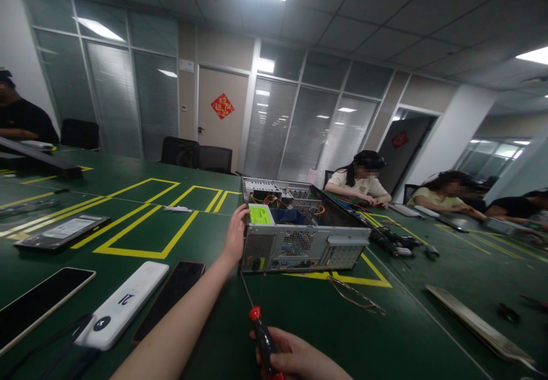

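Observation:
An open desktop computer case lies on the green table in front of me, its back panel facing me. Wires and boards show inside, and a yellow-green label marks the power supply at the left corner. My left hand grips that left side, fingertips at the top edge by the label. In my right hand is a screwdriver with a black and red handle, its fingers closed around the grip. The shaft points up towards the lower left corner of the case; whether the tip touches a screw cannot be made out.
Left of me lie a hard drive, a white power bank and two phones. Right of the case are thin cables, a flat metal panel and dark cables. Several people sit around the table.

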Demonstrator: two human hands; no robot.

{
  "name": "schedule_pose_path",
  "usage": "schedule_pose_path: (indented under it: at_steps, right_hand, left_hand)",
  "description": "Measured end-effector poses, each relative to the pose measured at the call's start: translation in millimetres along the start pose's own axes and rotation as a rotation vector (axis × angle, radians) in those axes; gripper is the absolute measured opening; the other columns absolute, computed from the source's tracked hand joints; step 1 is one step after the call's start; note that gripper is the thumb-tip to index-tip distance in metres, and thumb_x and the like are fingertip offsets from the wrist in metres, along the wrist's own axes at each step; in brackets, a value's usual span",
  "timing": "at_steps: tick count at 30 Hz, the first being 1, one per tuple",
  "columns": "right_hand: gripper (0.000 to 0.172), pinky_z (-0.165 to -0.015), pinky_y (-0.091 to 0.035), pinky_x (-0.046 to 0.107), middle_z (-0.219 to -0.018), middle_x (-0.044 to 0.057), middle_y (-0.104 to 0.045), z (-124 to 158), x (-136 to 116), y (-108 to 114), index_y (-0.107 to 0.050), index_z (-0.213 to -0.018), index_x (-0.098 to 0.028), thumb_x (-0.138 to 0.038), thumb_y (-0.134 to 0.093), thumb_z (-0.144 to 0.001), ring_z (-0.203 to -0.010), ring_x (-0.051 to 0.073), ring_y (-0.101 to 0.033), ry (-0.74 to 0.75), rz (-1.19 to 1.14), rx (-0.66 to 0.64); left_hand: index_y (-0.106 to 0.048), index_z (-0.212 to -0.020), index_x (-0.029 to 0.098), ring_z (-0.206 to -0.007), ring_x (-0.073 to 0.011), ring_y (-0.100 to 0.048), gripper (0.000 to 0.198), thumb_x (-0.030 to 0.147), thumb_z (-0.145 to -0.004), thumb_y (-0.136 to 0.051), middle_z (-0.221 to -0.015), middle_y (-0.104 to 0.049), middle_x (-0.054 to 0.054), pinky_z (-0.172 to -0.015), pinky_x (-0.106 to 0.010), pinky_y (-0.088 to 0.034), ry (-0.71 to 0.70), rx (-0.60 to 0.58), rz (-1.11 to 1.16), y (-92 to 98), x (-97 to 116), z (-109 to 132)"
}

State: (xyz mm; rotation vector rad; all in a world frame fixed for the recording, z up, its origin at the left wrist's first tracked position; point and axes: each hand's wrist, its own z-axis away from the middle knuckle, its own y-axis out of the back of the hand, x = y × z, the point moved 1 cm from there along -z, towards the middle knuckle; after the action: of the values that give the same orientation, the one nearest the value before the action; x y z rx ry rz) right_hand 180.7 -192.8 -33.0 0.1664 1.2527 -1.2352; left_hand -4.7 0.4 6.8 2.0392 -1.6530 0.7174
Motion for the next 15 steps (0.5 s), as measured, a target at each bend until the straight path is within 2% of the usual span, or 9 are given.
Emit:
schedule_pose_path:
  at_steps: [15]
  right_hand:
    - [0.063,-0.076,-0.041,0.028,-0.091,0.002,-0.067,-6.2,5.1,6.4,-0.062,-0.116,-0.017,-0.023,-0.088,-0.059,-0.076,0.013,-0.065,0.028,-0.051,-0.015]
  left_hand:
    - [-0.056,-0.121,0.025,-0.134,-0.0223,-0.045,0.041,0.044,-0.1,-0.026,-0.141,-0.049,-0.008,-0.114,-0.045,-0.035,-0.007,0.007,-0.005,0.0,-0.7,0.1]
